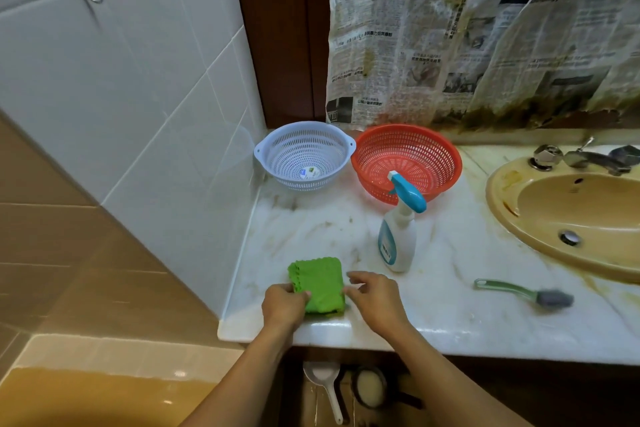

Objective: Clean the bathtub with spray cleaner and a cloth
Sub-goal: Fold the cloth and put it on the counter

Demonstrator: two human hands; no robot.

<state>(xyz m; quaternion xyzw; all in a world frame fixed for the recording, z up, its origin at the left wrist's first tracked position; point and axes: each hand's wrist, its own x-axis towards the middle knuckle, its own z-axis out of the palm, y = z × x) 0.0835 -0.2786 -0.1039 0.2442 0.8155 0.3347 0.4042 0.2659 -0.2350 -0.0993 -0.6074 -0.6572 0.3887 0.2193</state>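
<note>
White marble surface [433, 291], stained yellowish in spots, runs beside a beige oval sink [568, 218] with chrome taps; newspaper sheets [467, 35] cover the wall behind. Folded green microfibre cloth [320, 282] lies at the surface's front left edge. Left hand [284, 303] pinches the cloth's near left corner, fingers closed on the fabric. Right hand [375, 295] sits at the cloth's right edge, fingers loosely spread, fingertips touching or just beside it; can't tell if it grips. White spray bottle with a blue trigger head [398, 232] stands upright just behind and right of the cloth. Behind it, an orange-red plastic colander [407, 158] and a pale blue plastic colander [304, 154] sit side by side at the back. Green-handled brush with grey bristles [523, 293] lies flat to the right, near the sink rim. Bathtub [86, 381], tan inside with a pale rim, shows bottom left, below the surface.
</note>
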